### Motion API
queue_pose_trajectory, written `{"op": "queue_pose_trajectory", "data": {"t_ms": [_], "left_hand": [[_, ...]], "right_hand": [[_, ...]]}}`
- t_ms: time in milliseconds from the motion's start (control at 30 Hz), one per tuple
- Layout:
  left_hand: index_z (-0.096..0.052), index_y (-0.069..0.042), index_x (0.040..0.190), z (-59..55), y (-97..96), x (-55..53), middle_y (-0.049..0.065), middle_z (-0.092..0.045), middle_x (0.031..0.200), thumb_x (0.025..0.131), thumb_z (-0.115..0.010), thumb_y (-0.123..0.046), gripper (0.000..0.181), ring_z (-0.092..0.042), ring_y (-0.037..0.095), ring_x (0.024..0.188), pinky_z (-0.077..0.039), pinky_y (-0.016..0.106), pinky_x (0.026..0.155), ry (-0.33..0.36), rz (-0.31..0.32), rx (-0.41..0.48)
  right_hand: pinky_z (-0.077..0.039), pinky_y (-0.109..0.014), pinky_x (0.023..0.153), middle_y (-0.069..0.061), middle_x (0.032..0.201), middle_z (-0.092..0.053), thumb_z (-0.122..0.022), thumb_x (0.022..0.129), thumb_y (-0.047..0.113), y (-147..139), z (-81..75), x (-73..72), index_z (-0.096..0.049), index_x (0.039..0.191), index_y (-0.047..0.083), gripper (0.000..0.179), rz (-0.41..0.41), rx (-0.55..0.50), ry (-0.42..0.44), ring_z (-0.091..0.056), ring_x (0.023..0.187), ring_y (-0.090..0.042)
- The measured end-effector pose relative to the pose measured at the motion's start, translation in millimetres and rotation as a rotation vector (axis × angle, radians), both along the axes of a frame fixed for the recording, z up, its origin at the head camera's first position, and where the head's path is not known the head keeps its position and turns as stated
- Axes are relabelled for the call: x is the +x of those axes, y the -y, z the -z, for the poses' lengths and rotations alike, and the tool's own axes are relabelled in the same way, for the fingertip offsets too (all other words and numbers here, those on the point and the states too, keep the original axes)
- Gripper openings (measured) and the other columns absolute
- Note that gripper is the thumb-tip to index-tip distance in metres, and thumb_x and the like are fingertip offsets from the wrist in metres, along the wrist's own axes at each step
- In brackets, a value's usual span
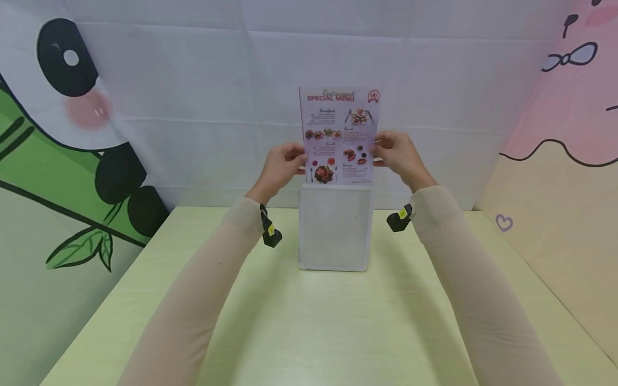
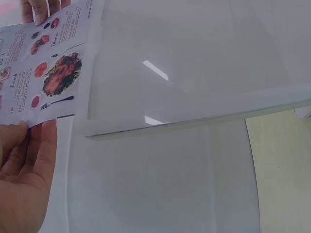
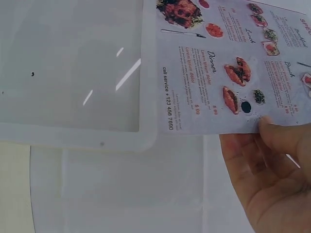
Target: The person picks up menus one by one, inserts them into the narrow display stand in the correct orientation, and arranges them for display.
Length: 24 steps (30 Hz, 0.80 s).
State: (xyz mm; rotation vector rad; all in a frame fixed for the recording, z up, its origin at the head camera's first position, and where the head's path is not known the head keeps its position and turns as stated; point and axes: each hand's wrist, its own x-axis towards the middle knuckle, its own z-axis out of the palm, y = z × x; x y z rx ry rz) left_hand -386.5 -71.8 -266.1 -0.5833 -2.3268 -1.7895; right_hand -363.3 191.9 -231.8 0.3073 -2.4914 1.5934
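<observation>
At upper centre of the frame, the restaurant menu (image 1: 339, 135) is held, long axis vertical, bottom edge at the top rim of the white sign holder (image 1: 335, 228) on the counter (image 1: 328, 321), its sides pinched by the fingers (image 2: 45, 150) of the equally near left hand (image 1: 279, 169) and right hand (image 1: 401, 156).

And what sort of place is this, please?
Probably a small staged booth, not a working restaurant: a creased cartoon backdrop lines the back and sides of a pale table, and the menu carries "Lorem ipsum" filler text.
</observation>
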Motion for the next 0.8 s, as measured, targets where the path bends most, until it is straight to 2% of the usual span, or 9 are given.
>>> {"op": "queue_pose_trajectory", "data": {"t_ms": [400, 700, 800], "left_hand": [[-0.062, 0.002, 0.114, 8.2, 4.1, -1.1, 0.019, -0.065, 0.112, 0.097, -0.054, -0.005, 0.020, -0.065, 0.024, 0.095, -0.057, 0.035, 0.083, 0.009, 0.014, -0.031], [-0.062, 0.001, 0.115, 14.1, 7.2, -1.9, 0.018, -0.065, 0.114, 0.097, -0.055, -0.009, 0.022, -0.065, 0.026, 0.098, -0.055, 0.040, 0.089, 0.024, 0.024, -0.067], [-0.062, 0.001, 0.114, 15.6, 8.5, -1.8, 0.018, -0.065, 0.114, 0.097, -0.056, -0.009, 0.021, -0.065, 0.026, 0.099, -0.055, 0.038, 0.088, 0.027, 0.019, -0.082]], "right_hand": [[-0.052, -0.042, 0.094, -0.019, 0.121, -0.061, -0.050, 0.099, 0.008, 0.6, 7.4, -2.0, -0.057, 0.124, 0.000, 0.027, -0.021, 0.015, 0.061, -0.063, 0.103, -0.027], [-0.051, -0.040, 0.096, -0.019, 0.124, -0.061, -0.050, 0.101, 0.024, -0.8, 14.0, 0.0, -0.056, 0.126, 0.001, 0.035, -0.040, -0.007, 0.103, -0.061, 0.109, -0.029], [-0.050, -0.040, 0.097, -0.018, 0.124, -0.061, -0.052, 0.100, 0.025, -1.0, 15.5, 0.8, -0.057, 0.126, 0.001, 0.036, -0.048, -0.018, 0.108, -0.061, 0.110, -0.029]]}}
